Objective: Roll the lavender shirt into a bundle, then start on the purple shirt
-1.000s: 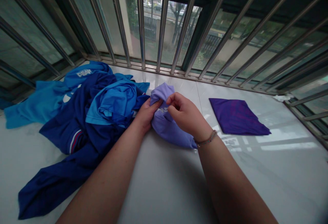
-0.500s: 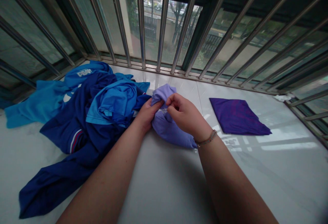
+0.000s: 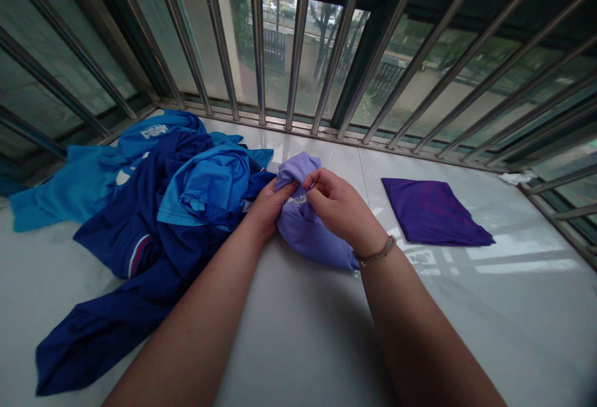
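Note:
A bunched lavender garment (image 3: pixel 312 236) with small pale lettering lies on the floor in front of me. My left hand (image 3: pixel 270 205) grips its left side, thumb on top of the cloth. Over the lettering, my right hand (image 3: pixel 329 199) is closed in a pinch, its fingertips at or just above the fabric. Whether a bit of cloth or something tiny is between those fingertips, I cannot tell. A bracelet (image 3: pixel 380 251) circles my right wrist.
To the left lies a heap of blue clothes, with a bright blue garment (image 3: pixel 209 180) over a dark blue one (image 3: pixel 112 317). A folded purple garment (image 3: pixel 431 211) rests flat at the right on the white tiled floor (image 3: pixel 298 345). Metal bars (image 3: pixel 296 53) line the windows ahead.
My right hand has shifted slightly at the fingertips, still pinched over the lavender garment. The left hand keeps its grip, and the other clothes have not moved.

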`<state>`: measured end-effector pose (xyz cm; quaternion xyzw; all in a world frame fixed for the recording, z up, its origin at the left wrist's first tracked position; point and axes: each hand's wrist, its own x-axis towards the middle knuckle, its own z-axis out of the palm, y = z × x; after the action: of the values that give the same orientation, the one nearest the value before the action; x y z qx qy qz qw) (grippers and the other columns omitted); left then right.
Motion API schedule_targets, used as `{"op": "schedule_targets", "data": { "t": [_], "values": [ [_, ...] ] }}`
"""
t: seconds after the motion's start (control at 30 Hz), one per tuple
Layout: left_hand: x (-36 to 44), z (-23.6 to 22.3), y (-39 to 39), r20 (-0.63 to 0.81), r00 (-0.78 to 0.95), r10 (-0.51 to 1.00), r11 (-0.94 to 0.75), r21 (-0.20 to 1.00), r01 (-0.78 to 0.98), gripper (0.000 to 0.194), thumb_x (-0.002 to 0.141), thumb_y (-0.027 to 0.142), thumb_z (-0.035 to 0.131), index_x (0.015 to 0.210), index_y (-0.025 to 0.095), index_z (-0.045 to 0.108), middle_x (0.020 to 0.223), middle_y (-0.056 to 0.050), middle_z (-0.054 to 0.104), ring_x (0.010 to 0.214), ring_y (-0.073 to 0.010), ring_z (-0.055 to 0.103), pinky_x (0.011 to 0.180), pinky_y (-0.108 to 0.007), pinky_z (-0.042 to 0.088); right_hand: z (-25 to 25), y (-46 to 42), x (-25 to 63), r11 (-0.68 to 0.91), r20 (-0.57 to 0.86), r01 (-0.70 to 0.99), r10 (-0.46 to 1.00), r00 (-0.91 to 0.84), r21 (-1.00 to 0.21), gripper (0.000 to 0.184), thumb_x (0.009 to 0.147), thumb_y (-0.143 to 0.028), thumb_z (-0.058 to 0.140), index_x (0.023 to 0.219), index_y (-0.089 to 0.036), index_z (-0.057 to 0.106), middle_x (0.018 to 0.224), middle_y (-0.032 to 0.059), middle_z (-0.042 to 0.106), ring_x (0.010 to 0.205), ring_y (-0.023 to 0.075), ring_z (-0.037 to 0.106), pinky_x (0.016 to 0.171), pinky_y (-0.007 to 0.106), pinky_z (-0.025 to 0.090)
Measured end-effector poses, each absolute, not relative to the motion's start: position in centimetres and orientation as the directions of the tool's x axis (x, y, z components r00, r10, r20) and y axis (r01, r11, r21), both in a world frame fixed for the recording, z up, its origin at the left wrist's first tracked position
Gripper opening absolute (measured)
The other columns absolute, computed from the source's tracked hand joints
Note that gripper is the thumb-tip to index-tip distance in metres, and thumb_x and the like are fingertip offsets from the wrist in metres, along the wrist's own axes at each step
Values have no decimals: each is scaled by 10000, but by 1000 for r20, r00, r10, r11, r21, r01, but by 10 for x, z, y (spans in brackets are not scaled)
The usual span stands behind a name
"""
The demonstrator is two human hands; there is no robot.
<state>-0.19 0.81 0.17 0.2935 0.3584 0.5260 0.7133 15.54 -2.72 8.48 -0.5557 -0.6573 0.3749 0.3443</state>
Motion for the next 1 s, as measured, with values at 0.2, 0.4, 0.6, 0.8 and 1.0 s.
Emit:
{"op": "schedule_targets", "data": {
  "t": [0.2,0.4,0.6,0.8,1.0],
  "values": [
    [-2,1,9,-206,187,960,276,798,-535,561,675,435,1022,1113,187,776,965,-58,815,852,-245,756,760,-331,566,81,-26,154,91,20,476,988,-152,-875,160,869,-276,575,1010,-250,645,691,-50,597,647,164,560,618,282,382],
    [-3,-2,10,-201,186,962,271,807,-525,539,708,437,998,1129,189,771,990,-63,820,847,-238,759,771,-333,575,81,-26,154,94,13,485,986,-167,-869,161,862,-268,584,1004,-244,656,713,-38,629,669,164,583,627,277,394],
    [-3,-3,10,-202,189,961,273,802,-532,547,688,436,999,1115,187,766,962,-58,819,862,-241,764,776,-327,578,83,-28,154,107,11,503,982,-190,-858,117,883,-288,590,955,-239,669,680,-48,597,614,146,519,588,271,354],
    [-3,-1,9,-207,189,960,278,791,-545,538,706,438,996,1130,191,776,999,-65,821,909,-257,770,834,-359,594,85,-27,154,94,13,512,987,-160,-854,128,928,-329,619,1011,-237,652,692,-58,595,617,144,522,604,276,366],
    [-3,1,8,-175,199,964,257,794,-551,506,749,434,972,1150,190,782,1027,-71,829,977,-284,784,880,-388,610,80,-25,157,29,-9,608,998,-60,-793,268,955,-476,704,1045,-231,642,748,-29,661,679,167,600,628,284,397]
  ]
}}
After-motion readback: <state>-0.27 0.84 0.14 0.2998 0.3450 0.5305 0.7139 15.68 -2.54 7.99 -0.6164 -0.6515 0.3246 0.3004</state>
